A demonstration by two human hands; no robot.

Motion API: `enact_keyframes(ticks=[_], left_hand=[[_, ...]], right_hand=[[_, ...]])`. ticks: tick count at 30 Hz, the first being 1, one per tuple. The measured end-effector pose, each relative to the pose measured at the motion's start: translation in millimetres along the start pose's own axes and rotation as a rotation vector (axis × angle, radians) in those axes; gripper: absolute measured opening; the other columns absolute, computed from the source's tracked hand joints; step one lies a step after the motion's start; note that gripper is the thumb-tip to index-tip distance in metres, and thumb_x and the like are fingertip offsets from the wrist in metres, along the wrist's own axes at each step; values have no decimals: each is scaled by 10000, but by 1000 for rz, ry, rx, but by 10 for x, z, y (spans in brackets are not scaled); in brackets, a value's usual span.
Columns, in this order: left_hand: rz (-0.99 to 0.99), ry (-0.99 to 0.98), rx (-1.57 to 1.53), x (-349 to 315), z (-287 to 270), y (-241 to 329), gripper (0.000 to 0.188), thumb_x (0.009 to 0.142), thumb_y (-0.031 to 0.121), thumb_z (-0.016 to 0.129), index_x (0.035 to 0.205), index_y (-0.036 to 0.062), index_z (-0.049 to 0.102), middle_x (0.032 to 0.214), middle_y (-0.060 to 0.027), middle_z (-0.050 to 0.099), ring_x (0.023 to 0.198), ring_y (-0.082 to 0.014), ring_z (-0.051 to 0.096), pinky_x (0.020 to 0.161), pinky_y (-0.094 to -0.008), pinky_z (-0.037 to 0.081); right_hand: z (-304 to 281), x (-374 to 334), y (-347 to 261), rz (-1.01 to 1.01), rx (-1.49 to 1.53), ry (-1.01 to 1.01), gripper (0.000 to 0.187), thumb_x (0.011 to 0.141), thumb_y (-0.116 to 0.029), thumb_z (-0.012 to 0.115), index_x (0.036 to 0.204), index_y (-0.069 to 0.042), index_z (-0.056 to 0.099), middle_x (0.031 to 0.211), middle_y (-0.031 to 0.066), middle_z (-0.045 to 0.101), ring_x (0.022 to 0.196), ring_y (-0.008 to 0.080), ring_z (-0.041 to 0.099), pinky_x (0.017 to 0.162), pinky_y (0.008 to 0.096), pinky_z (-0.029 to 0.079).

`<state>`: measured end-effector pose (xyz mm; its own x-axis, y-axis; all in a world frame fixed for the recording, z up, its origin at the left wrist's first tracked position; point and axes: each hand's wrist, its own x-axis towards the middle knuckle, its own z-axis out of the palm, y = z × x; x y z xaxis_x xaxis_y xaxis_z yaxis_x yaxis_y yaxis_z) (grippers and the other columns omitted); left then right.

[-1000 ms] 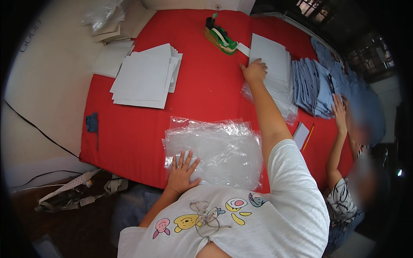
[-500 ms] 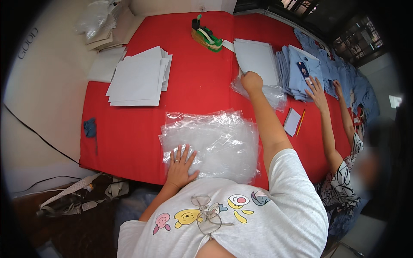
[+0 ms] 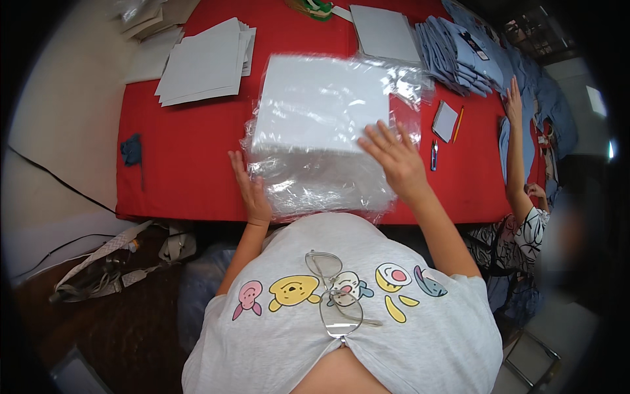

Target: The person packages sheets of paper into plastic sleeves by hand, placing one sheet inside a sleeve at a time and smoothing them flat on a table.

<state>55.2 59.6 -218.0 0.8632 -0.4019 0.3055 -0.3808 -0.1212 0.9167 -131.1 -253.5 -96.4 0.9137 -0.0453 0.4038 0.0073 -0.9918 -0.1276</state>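
Note:
In front of me a white sheet inside a clear plastic bag (image 3: 321, 105) lies over a stack of clear plastic bags (image 3: 321, 180). My right hand (image 3: 397, 161), fingers spread, rests on the bagged sheet's lower right part. At the stack's left edge is my left hand (image 3: 251, 190), its fingers stretched out along the plastic. Neither hand grips anything. Beyond them, to the right, lies another pile of white sheets in plastic (image 3: 384, 33), partly covered by the bag's upper edge.
A stack of white sheets (image 3: 200, 62) lies at the left of the red table (image 3: 177, 157). Folded blue shirts (image 3: 456, 56), a notepad (image 3: 445, 121), a pencil (image 3: 459, 125) and a small cutter (image 3: 434, 155) are at the right. A co-worker's arm (image 3: 516, 144) reaches in there.
My right hand has brought a bagged white sheet from the far right pile onto the bags before me, and its grip has opened. My left hand has shifted to the stack's left edge.

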Motion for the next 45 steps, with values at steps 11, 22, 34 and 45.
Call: enact_keyframes(ticks=[11, 22, 34, 45], left_hand=[[311, -730, 825, -65, 498, -18, 886, 982, 576, 665, 1724, 212, 344, 1823, -202, 104, 1674, -443, 75, 1304, -683, 45], [394, -758, 848, 215, 542, -76, 859, 975, 568, 674, 1714, 251, 372, 1823, -151, 160, 1676, -398, 122, 1320, -662, 78], [409, -763, 824, 224, 521, -117, 836, 991, 594, 630, 1718, 283, 359, 1822, -142, 170, 1673, -395, 144, 1330, -639, 76], [367, -790, 835, 198, 518, -70, 894, 936, 513, 715, 1706, 202, 384, 1816, -175, 177, 1672, -417, 131, 1324, -649, 55]], right_hand=[[787, -705, -621, 729, -11, -84, 746, 911, -247, 808, 1553, -28, 499, 1586, 252, 480, 1434, 410, 498, 1132, 568, 436], [824, -681, -207, 1045, 393, 77, 240, 917, -198, 822, 1055, -35, 713, 911, 156, 692, 831, 329, 664, 759, 433, 530], [628, -598, -154, 885, 464, 346, 186, 983, -160, 763, 905, 4, 719, 777, 158, 660, 710, 298, 645, 664, 410, 498], [619, -798, -579, 570, 108, 6, 487, 846, -168, 812, 1262, 11, 632, 1289, 172, 591, 1196, 349, 609, 997, 455, 530]])
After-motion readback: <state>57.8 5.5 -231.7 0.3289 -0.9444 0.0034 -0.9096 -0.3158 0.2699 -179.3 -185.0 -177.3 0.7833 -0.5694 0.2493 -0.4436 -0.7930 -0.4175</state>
